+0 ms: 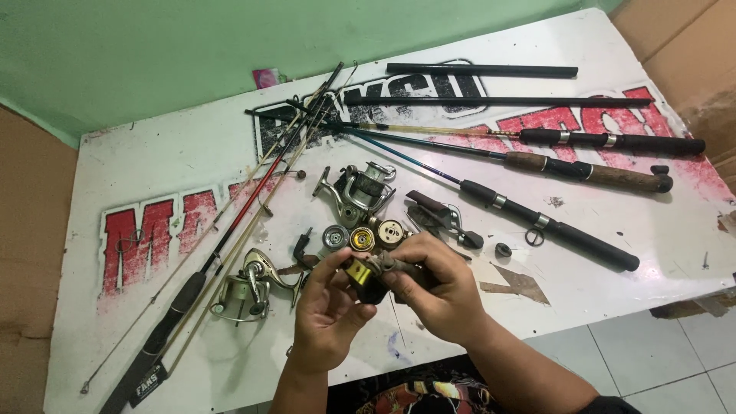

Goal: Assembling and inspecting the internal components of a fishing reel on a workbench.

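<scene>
Both hands meet over the near edge of a white board [192, 153] with red and black lettering. My left hand [328, 316] pinches a small reel part [360, 276], black with a gold band. My right hand [438, 290] grips the same part from the right, fingers curled over it. Just beyond the hands lie three small round reel pieces [362, 238]. A silver spinning reel [357, 192] lies behind them and another reel [247, 287] sits left of my left hand.
Several fishing rods [552, 172] fan across the board, handles to the right; thinner rods [230, 230] run diagonally on the left. A black reel handle [445, 218] and a small knob [502, 250] lie right of centre. Green wall behind, tiled floor at lower right.
</scene>
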